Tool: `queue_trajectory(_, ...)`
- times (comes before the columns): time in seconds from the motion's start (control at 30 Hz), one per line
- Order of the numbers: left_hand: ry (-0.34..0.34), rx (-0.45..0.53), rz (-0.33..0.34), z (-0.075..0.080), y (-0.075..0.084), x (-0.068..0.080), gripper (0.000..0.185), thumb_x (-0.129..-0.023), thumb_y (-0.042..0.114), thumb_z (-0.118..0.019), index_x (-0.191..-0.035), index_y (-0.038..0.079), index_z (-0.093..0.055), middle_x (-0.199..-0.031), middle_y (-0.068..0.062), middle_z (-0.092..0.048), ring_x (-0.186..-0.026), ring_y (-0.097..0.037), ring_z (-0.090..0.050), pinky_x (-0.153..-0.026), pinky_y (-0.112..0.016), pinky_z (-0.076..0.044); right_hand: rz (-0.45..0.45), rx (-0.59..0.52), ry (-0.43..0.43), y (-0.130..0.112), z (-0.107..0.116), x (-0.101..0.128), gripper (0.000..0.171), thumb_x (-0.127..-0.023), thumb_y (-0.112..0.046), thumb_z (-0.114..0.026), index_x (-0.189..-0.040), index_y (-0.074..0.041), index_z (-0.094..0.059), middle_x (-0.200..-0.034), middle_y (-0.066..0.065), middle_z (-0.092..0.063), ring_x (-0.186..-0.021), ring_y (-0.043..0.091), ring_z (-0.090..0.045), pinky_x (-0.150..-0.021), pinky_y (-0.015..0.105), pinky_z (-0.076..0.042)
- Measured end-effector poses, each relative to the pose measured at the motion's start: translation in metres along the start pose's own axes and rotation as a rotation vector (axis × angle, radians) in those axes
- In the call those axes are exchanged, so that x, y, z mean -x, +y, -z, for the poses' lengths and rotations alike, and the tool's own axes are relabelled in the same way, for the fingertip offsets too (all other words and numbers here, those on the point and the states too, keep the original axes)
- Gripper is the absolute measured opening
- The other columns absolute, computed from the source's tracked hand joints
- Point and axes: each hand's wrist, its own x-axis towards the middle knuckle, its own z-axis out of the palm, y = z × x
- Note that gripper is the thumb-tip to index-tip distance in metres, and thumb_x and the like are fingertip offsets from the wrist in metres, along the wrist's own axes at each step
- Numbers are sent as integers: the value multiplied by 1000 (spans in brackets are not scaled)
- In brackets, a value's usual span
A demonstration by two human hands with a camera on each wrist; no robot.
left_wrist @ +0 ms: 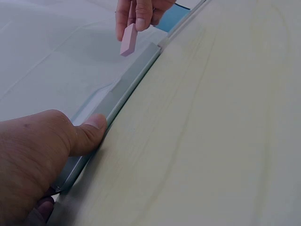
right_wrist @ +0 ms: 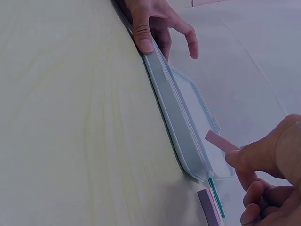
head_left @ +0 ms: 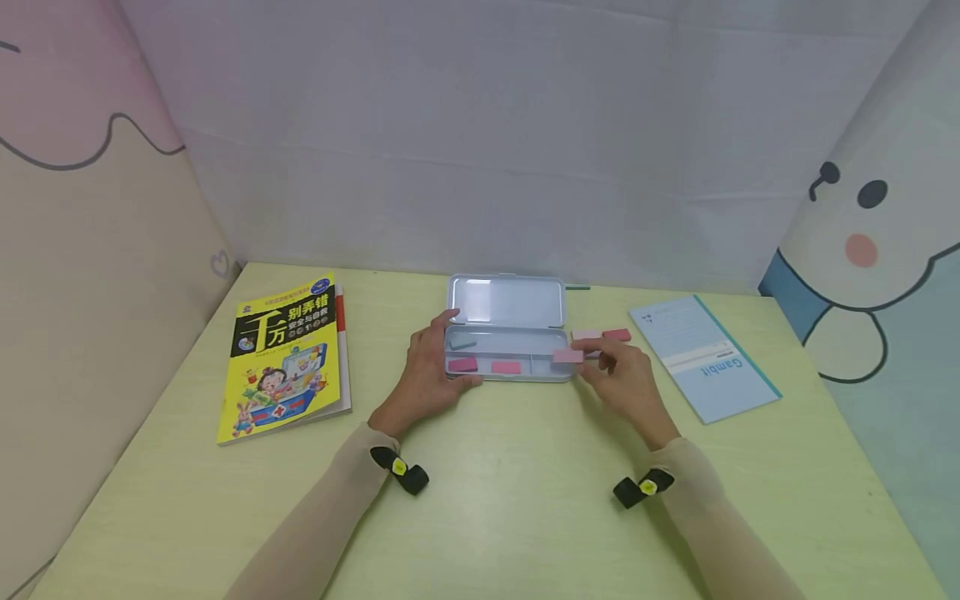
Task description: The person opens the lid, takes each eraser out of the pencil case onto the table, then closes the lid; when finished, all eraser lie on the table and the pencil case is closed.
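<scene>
An open light-blue pencil case lies on the table, its lid tipped back. My left hand grips the case's left end, thumb on the front edge, as the left wrist view shows on the case wall. My right hand pinches a small pale pink block over the right end; in the right wrist view this block sticks out from thumb and fingers. Inside lie a dark pink block, a bright pink block and a thin green piece.
Right of the case are a pale pink block and a red-pink block. A green strip lies by the lid. A blue notebook is farther right; a yellow book rests at left. A pale cloth wall stands behind.
</scene>
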Motion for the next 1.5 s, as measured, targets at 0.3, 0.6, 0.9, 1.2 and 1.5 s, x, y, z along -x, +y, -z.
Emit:
queue_trajectory(0.3, 0, -3, 6, 1, 1, -1, 111, -85, 30, -91, -168, 24, -18, -156, -14, -45, -150, -44, -35, -124, -62, -37, -61, 6, -15, 16, 14, 4, 34, -97, -7, -72, -131, -10, -75, -102, 14, -67, -87, 24, -51, -69, 29, -40)
queue_trajectory(0.6, -7, 2, 31, 0, 3, 1, 110, -86, 28, -90, -168, 25, -17, -157, -14, -43, -151, -43, -33, -122, -63, -40, -108, 28, -61, 26, 20, 6, 36, -98, -7, -71, -133, -7, -74, -97, 13, -65, -81, 21, -51, -63, 26, -40)
queue_trajectory(0.9, -11, 6, 38, 1, 3, 2, 110, -86, 29, -90, -168, 25, -17, -158, -13, -43, -150, -43, -34, -121, -62, -40, -67, 75, -82, 39, 15, 6, 33, -95, -7, -74, -128, -5, -77, -85, 8, -61, -81, 22, -52, -72, 34, -39)
queue_trajectory(1.2, -9, -1, 32, 0, 2, 0, 109, -87, 30, -89, -168, 25, -17, -159, -12, -42, -151, -42, -34, -122, -62, -41, -75, 86, -98, 40, 14, 5, 31, -96, -9, -72, -127, -5, -76, -106, 17, -71, -92, 28, -57, -80, 35, -43)
queue_trajectory(1.5, -11, 2, 40, 0, 2, 0, 109, -86, 30, -90, -168, 26, -18, -159, -12, -42, -151, -41, -34, -121, -62, -41, -72, 72, -65, 41, 12, 6, 32, -95, -9, -72, -127, -6, -74, -105, 16, -70, -89, 25, -55, -79, 34, -42)
